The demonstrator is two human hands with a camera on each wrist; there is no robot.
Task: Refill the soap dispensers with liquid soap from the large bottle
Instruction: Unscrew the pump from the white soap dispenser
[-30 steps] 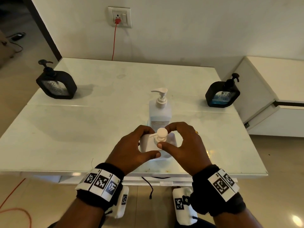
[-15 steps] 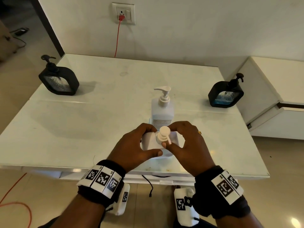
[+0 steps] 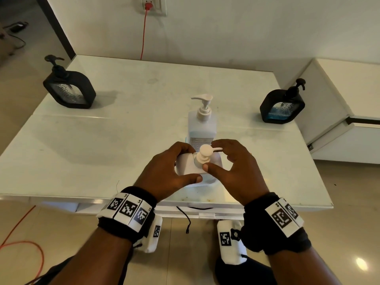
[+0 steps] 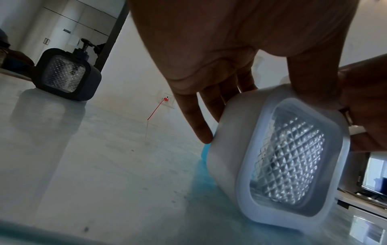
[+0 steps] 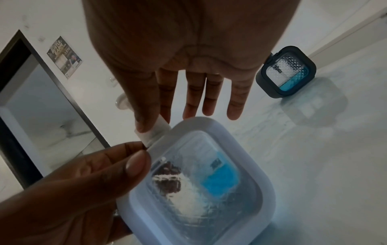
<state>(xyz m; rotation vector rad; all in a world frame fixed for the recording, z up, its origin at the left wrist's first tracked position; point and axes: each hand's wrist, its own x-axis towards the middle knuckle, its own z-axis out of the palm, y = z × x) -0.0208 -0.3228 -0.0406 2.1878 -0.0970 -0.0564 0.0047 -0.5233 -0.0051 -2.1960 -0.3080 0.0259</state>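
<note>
Hands meet over a white soap dispenser [image 3: 190, 164] that stands near the front edge of the pale bench [image 3: 102, 140], just in front of the large bottle [image 3: 202, 124]. The left hand [image 3: 164, 171] grips the dispenser's body, its thumb along the near face and its fingers curled over the far side; the left wrist view shows those fingers [image 4: 199, 119] lying against the white side wall of the dispenser [image 4: 278, 157], whose diamond-textured clear window faces the camera. The right hand [image 3: 236, 167] pinches the dispenser's pump collar [image 3: 200, 160], thumb on the near side and forefinger curved round behind the pump head, whose spout points to the right; the other fingers of this hand are spread and relaxed, as the right wrist view shows [image 5: 209, 92]. In that view the thumb tip presses the white collar [image 5: 155, 132], and a little blue liquid lies low in the dispenser [image 5: 217, 175]. The large bottle is upright, a clear body with a white pump and a printed label, and it looks to be touching or almost touching the dispenser's back, though I cannot tell which. Two black dispensers stand well apart from the hands: one at the far left corner of the bench [image 3: 70, 89], its window pale, and one at the far right edge [image 3: 282, 105] with blue liquid showing low in its window. A red cable [image 3: 143, 33] runs down the wall from a socket [image 3: 152, 5] behind the bench
</note>
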